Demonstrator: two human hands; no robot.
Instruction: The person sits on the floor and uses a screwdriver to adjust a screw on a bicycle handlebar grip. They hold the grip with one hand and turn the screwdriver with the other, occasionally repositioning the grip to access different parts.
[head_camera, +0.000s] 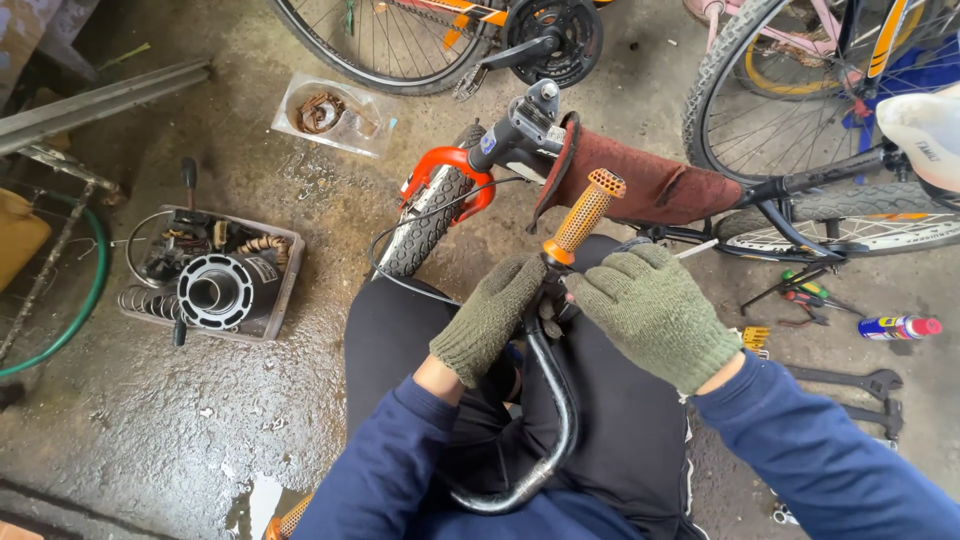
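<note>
Handlebar (560, 400) of black curved tubing is held over the lap, its upper end capped by an orange perforated grip (583, 218) that points up and away. Both gloved hands are closed around the bar just below that grip — the left hand (490, 315) from the left, the right hand (655, 312) from the right, fingers curled tight. Beyond it a small bicycle (470, 180) with a red fork is seen, and a tray of parts (215, 280) lies on the wet concrete floor (200, 430) to the left — wrenches (850, 385) and a spray can (898, 326) to the right.
</note>
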